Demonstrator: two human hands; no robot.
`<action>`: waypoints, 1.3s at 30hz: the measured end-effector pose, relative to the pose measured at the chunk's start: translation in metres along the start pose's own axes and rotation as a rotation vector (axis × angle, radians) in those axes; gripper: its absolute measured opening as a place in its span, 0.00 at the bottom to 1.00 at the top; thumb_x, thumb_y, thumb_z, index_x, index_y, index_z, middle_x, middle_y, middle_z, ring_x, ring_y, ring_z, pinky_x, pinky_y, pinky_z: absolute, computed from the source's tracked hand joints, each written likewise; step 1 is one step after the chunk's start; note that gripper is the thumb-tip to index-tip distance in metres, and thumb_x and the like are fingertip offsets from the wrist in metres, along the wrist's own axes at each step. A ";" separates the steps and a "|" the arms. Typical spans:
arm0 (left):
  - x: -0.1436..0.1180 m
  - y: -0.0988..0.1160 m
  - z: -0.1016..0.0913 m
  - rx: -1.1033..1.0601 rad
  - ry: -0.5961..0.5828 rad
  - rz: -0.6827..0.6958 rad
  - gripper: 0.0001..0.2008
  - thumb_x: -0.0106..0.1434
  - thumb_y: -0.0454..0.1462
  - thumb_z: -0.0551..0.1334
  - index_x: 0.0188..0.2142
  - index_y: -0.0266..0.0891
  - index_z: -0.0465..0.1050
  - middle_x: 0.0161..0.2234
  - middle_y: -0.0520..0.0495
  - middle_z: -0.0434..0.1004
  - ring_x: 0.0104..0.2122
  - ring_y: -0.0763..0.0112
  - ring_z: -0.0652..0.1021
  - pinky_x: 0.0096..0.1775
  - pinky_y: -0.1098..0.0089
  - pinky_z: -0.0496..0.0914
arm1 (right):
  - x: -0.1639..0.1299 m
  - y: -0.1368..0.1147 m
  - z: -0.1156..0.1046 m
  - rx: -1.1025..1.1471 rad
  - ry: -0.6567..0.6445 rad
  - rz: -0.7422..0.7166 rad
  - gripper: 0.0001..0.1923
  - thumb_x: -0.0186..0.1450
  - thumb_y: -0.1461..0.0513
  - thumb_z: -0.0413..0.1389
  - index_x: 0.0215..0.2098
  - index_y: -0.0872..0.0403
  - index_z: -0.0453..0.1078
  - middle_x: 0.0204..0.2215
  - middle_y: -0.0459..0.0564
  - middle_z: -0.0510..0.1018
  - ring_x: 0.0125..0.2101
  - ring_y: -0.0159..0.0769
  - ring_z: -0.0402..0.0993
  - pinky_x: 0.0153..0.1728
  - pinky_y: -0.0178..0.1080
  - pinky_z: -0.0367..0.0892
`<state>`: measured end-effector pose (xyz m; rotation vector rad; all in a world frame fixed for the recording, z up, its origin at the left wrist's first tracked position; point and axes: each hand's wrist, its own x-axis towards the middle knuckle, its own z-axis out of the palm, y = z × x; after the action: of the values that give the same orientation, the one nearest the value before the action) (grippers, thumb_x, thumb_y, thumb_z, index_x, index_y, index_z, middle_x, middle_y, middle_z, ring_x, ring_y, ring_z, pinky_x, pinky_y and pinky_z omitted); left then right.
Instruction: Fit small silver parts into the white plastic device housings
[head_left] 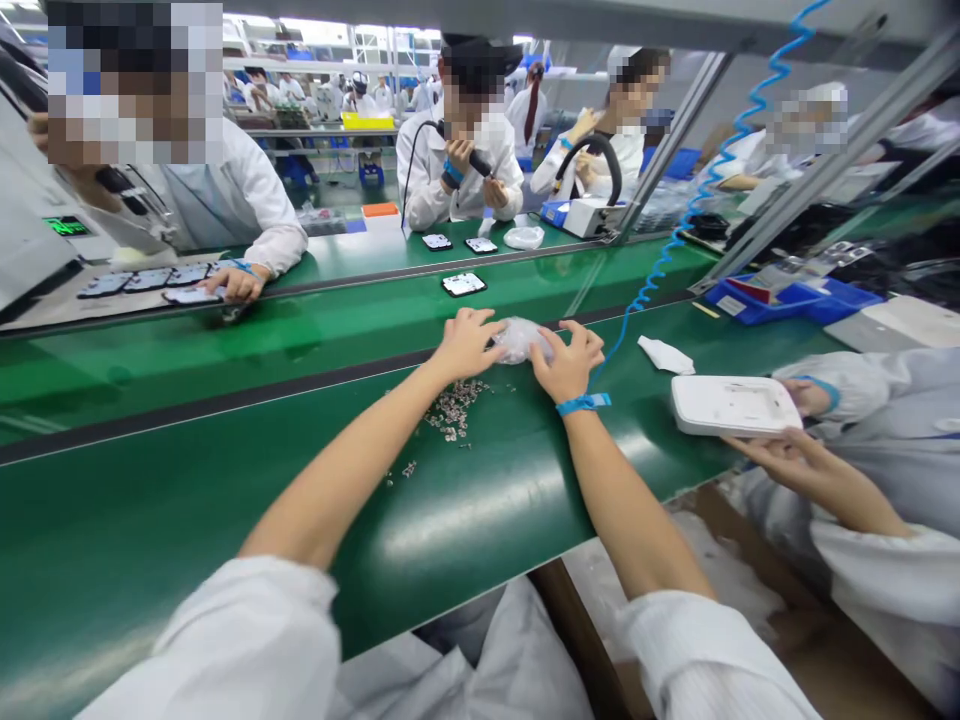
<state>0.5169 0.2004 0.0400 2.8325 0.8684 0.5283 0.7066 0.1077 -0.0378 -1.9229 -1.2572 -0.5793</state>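
Note:
A crumpled clear plastic bag (pixel 516 341) lies at the far edge of the green work surface, between my two hands. My left hand (pixel 466 345) grips its left side, fingers curved and thumb against the plastic. From the right, my right hand (pixel 566 362) has its thumb and bent fingers on the bag; a blue band circles that wrist. What the bag contains is hard to make out. Just below my left hand, many small metal parts (pixel 454 405) are spread loose on the surface, with a few strays nearer to me.
Beyond the dark rail, a circuit board (pixel 463 284) sits on the green belt. At right, a co-worker's hands hold a white device housing (pixel 736 405). A white scrap (pixel 666 356), blue trays (pixel 780 298) and a hanging coiled blue hose (pixel 660 265) are nearby. Several co-workers sit opposite.

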 end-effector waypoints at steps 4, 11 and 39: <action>-0.135 -0.036 -0.039 -0.008 0.264 0.058 0.13 0.71 0.40 0.54 0.40 0.39 0.75 0.39 0.44 0.79 0.41 0.63 0.73 0.46 0.61 0.65 | -0.013 -0.016 -0.021 -0.001 -0.067 -0.032 0.17 0.70 0.55 0.49 0.44 0.54 0.76 0.45 0.62 0.70 0.48 0.56 0.62 0.50 0.57 0.58; -0.276 -0.058 -0.021 0.125 0.076 -0.001 0.13 0.69 0.44 0.58 0.45 0.39 0.74 0.33 0.46 0.77 0.32 0.64 0.76 0.36 0.64 0.64 | -0.056 -0.045 -0.008 0.044 -0.410 -0.150 0.10 0.71 0.58 0.51 0.39 0.54 0.72 0.36 0.58 0.74 0.37 0.47 0.70 0.39 0.44 0.65; -0.202 -0.037 0.006 0.131 0.116 0.282 0.17 0.72 0.43 0.53 0.31 0.41 0.74 0.27 0.46 0.75 0.30 0.67 0.74 0.31 0.66 0.61 | -0.058 -0.067 0.001 0.452 -0.663 -0.384 0.30 0.62 0.46 0.66 0.56 0.53 0.70 0.39 0.53 0.73 0.38 0.44 0.72 0.39 0.43 0.68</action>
<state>0.3437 0.1172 -0.0332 3.0924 0.5387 0.7002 0.6213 0.0910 -0.0562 -1.5302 -1.9958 0.1965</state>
